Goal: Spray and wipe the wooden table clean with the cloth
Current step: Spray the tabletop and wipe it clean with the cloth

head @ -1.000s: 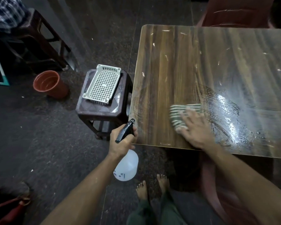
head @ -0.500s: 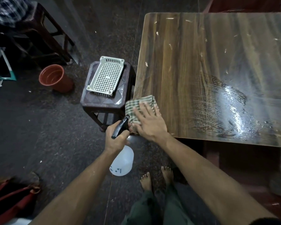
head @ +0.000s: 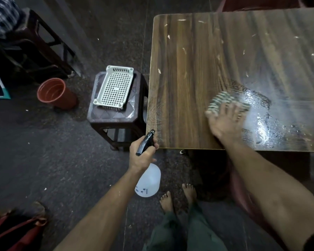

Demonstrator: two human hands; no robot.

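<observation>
Where the wooden table fills the frame from 12 to 3 o'clock, the count runs as follows.

Hands, two. Right hand: flat on one striped cloth, fingers spread and pressing it to the tabletop; blurred, so finer finger detail cannot be told. Left hand: fingers wrapped round the black trigger head of one spray bottle, held just off the table's near-left corner, nozzle toward the table edge, translucent white body hanging below the hand.

Cloth, one: green-and-white striped, lying on the table near its front edge, at the left border of one wet, glossy patch that spreads toward 3 o'clock.

Table surface: many small pale flecks scattered over the dry part toward 12 and 1 o'clock.

Stool, one: dark plastic, just beside the table's left edge, at 11 o'clock from the left hand. On it, one white perforated basket, turned upside down.

Pot, one: terracotta-coloured, tilted on the floor at 9 o'clock.

Bare feet, two, at 6 o'clock, below green trouser legs.

Red bag, one, at 7 o'clock.

Dark bench or stool, one, at 10 o'clock.
</observation>
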